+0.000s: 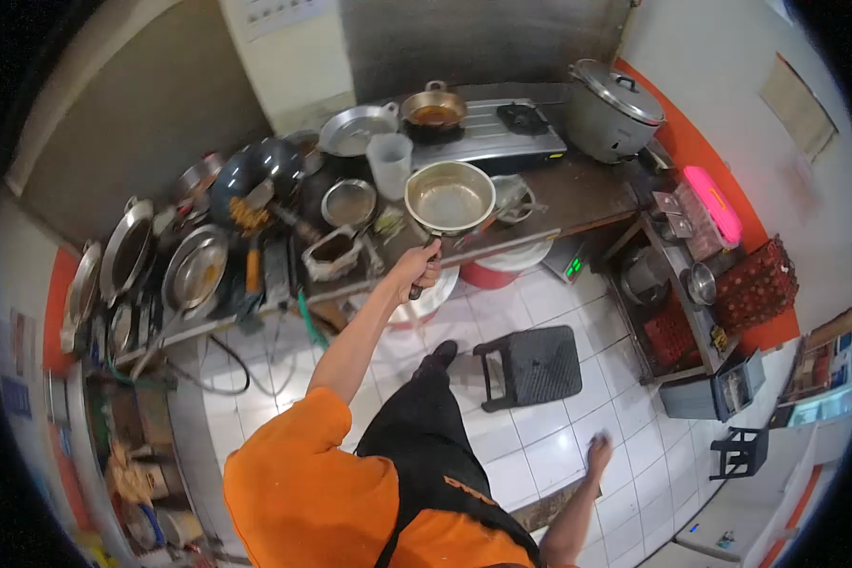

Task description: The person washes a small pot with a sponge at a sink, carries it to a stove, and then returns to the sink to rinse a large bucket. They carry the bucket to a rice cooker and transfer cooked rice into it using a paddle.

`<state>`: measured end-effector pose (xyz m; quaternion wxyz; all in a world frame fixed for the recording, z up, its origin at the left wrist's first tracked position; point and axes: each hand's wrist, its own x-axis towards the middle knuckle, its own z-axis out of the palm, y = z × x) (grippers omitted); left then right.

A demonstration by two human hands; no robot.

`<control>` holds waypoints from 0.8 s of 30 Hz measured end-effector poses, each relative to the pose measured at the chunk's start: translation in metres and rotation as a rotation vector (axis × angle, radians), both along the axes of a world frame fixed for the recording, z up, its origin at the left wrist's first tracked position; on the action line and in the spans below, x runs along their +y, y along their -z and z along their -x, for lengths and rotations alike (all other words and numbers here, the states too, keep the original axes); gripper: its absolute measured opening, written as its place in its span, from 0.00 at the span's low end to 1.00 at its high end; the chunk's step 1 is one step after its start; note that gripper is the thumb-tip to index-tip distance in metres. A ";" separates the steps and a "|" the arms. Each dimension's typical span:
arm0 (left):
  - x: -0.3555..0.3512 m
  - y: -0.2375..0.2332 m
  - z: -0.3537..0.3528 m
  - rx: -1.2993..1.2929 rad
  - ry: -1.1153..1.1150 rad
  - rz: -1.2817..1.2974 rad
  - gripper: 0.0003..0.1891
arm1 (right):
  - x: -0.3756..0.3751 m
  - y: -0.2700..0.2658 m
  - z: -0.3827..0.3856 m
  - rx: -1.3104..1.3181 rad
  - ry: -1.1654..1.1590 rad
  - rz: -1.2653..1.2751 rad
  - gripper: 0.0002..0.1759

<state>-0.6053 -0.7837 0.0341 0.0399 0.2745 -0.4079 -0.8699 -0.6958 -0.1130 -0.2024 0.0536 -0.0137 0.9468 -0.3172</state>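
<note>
My left hand [417,272] is wrapped round the dark handle of a saucepan [451,197], a light metal pan with a pale rim that overlaps the counter's front edge in this view. A little liquid or a shiny base shows inside it. Left of the pan are a translucent plastic jug [390,163] and a round strainer-like bowl [348,204]. My right hand [599,452] hangs low over the tiled floor at the right, blurred and apart from any object.
The counter carries a wok [256,180], a small brown pan [434,110] by the gas stove [502,133], and a large rice cooker [615,112]. A black stool [541,367] stands on the floor. Shelving [677,284] with a pink-lidded box [713,206] is at the right.
</note>
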 end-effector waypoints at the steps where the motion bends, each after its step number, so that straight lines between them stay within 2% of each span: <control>1: -0.016 -0.008 0.037 -0.069 -0.022 0.034 0.17 | -0.030 0.003 0.075 0.269 -0.052 -0.067 0.22; 2: -0.035 0.003 0.074 -0.077 0.014 0.033 0.17 | -0.081 -0.040 0.129 0.387 -0.099 -0.117 0.24; 3: -0.058 0.018 0.113 -0.033 0.011 0.045 0.18 | -0.128 -0.076 0.178 0.259 -0.075 -0.052 0.22; 5: -0.104 0.036 0.189 0.039 0.036 0.072 0.18 | -0.225 -0.139 0.248 0.206 -0.121 0.180 0.20; 8: -0.162 0.064 0.300 -0.019 0.024 0.088 0.19 | -0.349 -0.162 0.340 0.182 -0.227 0.207 0.19; 9: -0.175 0.073 0.334 -0.021 0.032 0.071 0.19 | -0.396 -0.176 0.366 0.045 -0.271 0.170 0.19; 10: -0.191 0.079 0.370 -0.018 0.007 0.059 0.19 | -0.423 -0.143 0.409 -0.030 -0.352 0.083 0.20; 11: -0.207 0.086 0.403 -0.020 -0.012 0.054 0.19 | -0.458 -0.134 0.436 -0.090 -0.426 0.121 0.20; 12: -0.223 0.095 0.437 -0.023 0.005 0.054 0.19 | -0.503 -0.155 0.449 -0.155 -0.460 0.060 0.21; 13: -0.237 0.108 0.468 -0.012 0.006 0.056 0.19 | -0.521 -0.110 0.488 -0.145 -0.562 0.094 0.21; 15: -0.261 0.125 0.528 -0.027 0.008 0.040 0.19 | -0.586 -0.113 0.525 -0.069 -0.654 -0.071 0.18; 17: -0.277 0.135 0.581 -0.005 0.020 0.050 0.19 | -0.627 -0.068 0.581 -0.126 -0.707 -0.148 0.22; 20: -0.295 0.144 0.645 0.015 0.075 0.068 0.19 | -0.679 -0.001 0.650 0.053 -0.789 -0.318 0.17; 22: -0.303 0.157 0.684 0.062 0.062 0.041 0.19 | -0.712 0.018 0.685 0.108 -0.835 -0.367 0.16; 24: -0.308 0.163 0.710 0.069 0.065 0.013 0.18 | -0.739 0.037 0.710 0.121 -0.884 -0.567 0.14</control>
